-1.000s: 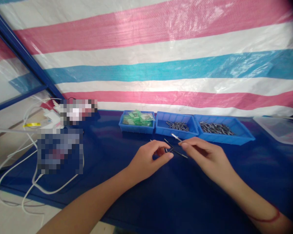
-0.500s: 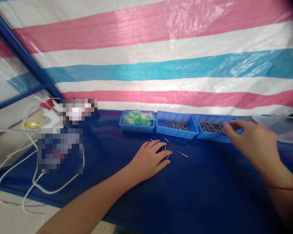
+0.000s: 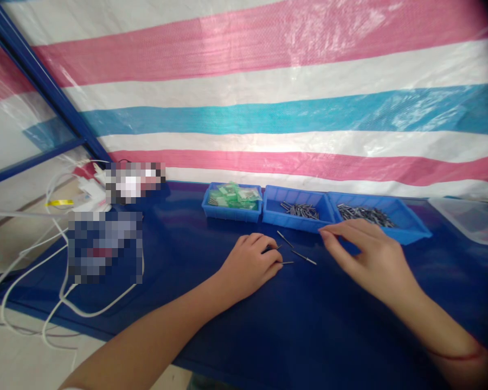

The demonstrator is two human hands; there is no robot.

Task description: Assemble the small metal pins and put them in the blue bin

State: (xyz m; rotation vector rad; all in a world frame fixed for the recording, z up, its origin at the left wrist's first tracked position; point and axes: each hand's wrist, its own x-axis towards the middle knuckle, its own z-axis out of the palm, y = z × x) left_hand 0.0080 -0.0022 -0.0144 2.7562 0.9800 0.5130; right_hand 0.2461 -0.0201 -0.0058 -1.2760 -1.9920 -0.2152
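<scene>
My left hand (image 3: 254,264) rests on the blue tabletop with its fingers curled in. A thin metal rod (image 3: 287,263) sticks out from between its thumb and finger, and another tip shows above. Two loose metal rods, one upper (image 3: 284,238) and one lower (image 3: 304,257), lie just to the right. My right hand (image 3: 368,254) hovers in front of the right blue bin (image 3: 417,230), thumb and forefinger pinched together. Whatever is in that pinch is too small to make out. Many dark metal pieces (image 3: 366,215) lie in this bin.
The middle blue bin (image 3: 293,223) holds short metal pins (image 3: 301,210). Small green-and-clear packets (image 3: 236,196) fill the left blue bin (image 3: 231,215). White cables (image 3: 85,313) and blurred-out items stand at the left. A clear plastic sheet or box (image 3: 467,222) lies at far right.
My right hand has left the right bin and moved left and toward me, fingers pinched. My left hand's fingers have curled in more, and the rods near them have shifted.
</scene>
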